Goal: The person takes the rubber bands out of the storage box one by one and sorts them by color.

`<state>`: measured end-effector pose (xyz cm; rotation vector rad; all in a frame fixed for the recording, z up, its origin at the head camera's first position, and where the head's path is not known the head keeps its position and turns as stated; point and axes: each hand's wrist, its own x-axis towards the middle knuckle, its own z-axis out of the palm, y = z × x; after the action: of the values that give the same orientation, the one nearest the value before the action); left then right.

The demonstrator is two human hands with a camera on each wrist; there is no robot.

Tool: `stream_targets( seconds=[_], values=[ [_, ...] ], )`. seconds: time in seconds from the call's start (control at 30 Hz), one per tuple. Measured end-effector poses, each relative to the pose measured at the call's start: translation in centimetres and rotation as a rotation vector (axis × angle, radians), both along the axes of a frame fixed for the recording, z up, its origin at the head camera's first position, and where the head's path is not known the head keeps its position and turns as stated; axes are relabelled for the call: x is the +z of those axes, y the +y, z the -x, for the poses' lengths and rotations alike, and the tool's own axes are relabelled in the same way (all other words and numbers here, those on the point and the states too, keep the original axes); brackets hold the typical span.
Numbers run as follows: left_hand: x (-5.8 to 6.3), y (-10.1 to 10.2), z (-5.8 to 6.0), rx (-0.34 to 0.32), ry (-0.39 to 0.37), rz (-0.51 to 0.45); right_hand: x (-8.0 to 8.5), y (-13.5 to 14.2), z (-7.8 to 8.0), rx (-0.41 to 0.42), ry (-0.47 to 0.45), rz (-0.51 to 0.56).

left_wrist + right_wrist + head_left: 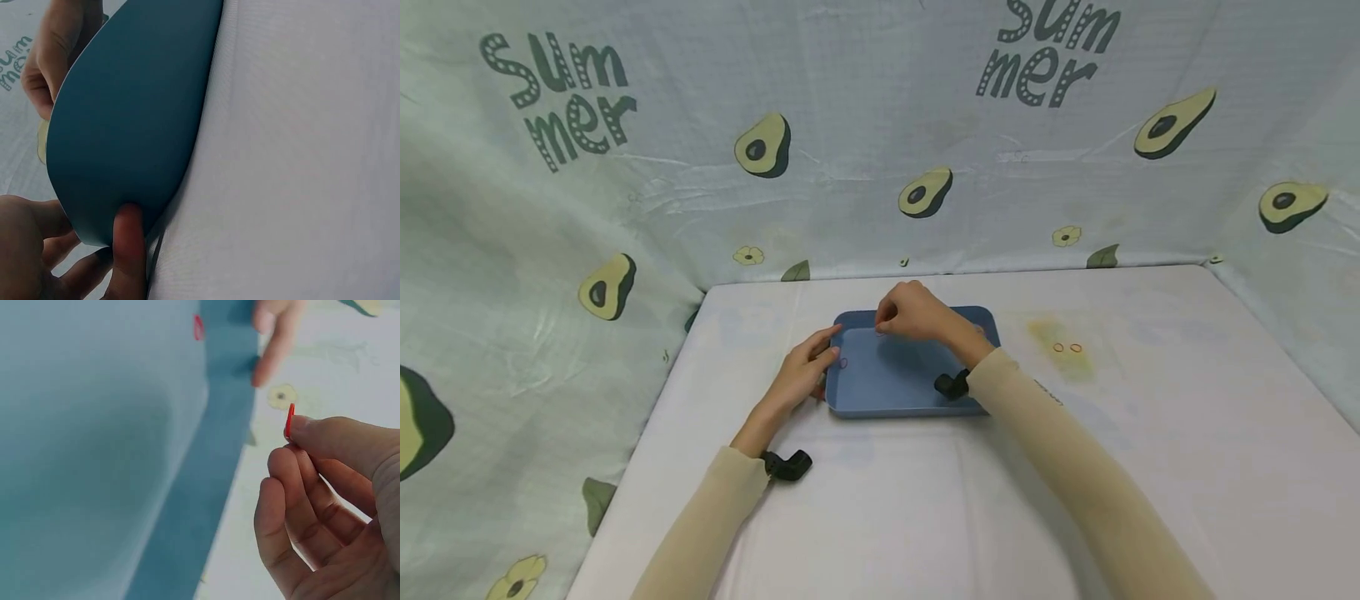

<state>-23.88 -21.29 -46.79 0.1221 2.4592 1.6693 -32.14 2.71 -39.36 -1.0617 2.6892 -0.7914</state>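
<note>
A blue rectangular tray (887, 392) lies on the table. At its left side my left hand (805, 371) holds the rim, with the thumb low on the outer wall (100, 125). My right hand (917, 312) is raised over the tray's far part. Between thumb and forefinger it pinches a thin small red ring (290, 420), seen nearly edge-on in the right wrist view. Another small red ring (843, 363) is inside the tray by the left wall, close to the left fingertips. The right forearm covers part of the tray's right side.
Two more red rings (1067, 347) lie side by side on a yellowish patch of the white tablecloth (880, 517), right of the tray. A patterned cloth (850, 208) with avocados hangs behind the table. Each wrist wears a black camera (787, 466).
</note>
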Motion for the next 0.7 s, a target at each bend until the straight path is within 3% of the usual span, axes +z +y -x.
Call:
stream_targets(
  seconds=[0.3, 0.53, 0.7],
  values=[
    [-0.3, -0.1, 0.0, -0.008, 0.009, 0.000, 1.9, 5.2, -1.2, -0.073, 0.029, 0.097],
    [0.0, -0.1, 0.0, -0.005, -0.030, 0.016, 1.9, 9.8, -1.9, -0.172, 0.061, 0.110],
    [0.0, -0.1, 0.0, 0.000, -0.015, 0.013, 1.6, 13.0, -2.4, -0.228, 0.104, 0.124]
  ],
)
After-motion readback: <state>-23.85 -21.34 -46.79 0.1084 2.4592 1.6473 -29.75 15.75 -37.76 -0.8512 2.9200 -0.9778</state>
